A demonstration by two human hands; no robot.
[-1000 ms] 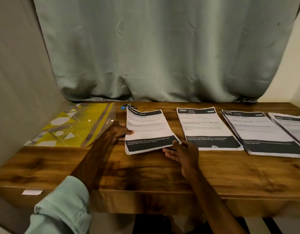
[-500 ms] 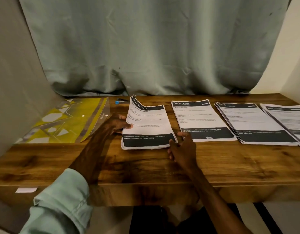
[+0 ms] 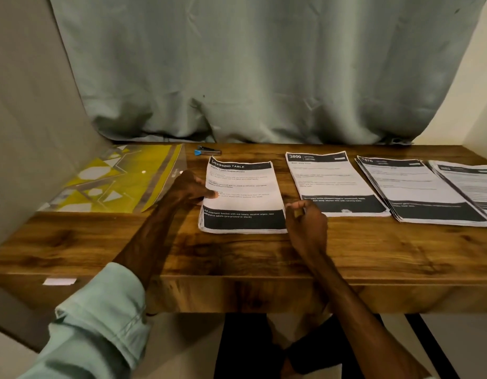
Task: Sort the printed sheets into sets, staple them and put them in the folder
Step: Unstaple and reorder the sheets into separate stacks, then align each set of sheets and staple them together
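Observation:
Several sets of printed sheets lie in a row on the wooden table (image 3: 373,250). The leftmost set (image 3: 243,198), headed "DRESSING TABLE", lies flat. My left hand (image 3: 194,187) pinches its left edge, thumb on top. My right hand (image 3: 305,222) hovers by its lower right corner, fingers loosely curled, holding nothing. To the right lie a "3800" set (image 3: 335,181), a fanned set (image 3: 420,187) and another (image 3: 472,184) at the frame edge. The yellow patterned folder (image 3: 113,179) lies at the far left. A small stapler with a blue end (image 3: 208,151) sits behind the leftmost set.
A grey-green curtain (image 3: 264,72) hangs behind the table. A grey panel (image 3: 31,119) stands along the left side. A white label (image 3: 59,281) is stuck on the table's front edge.
The leftmost set, lifted and bent at its corners before, now lies flat. My right hand has let go of its lower right corner and drawn back slightly. The stapler has come into view.

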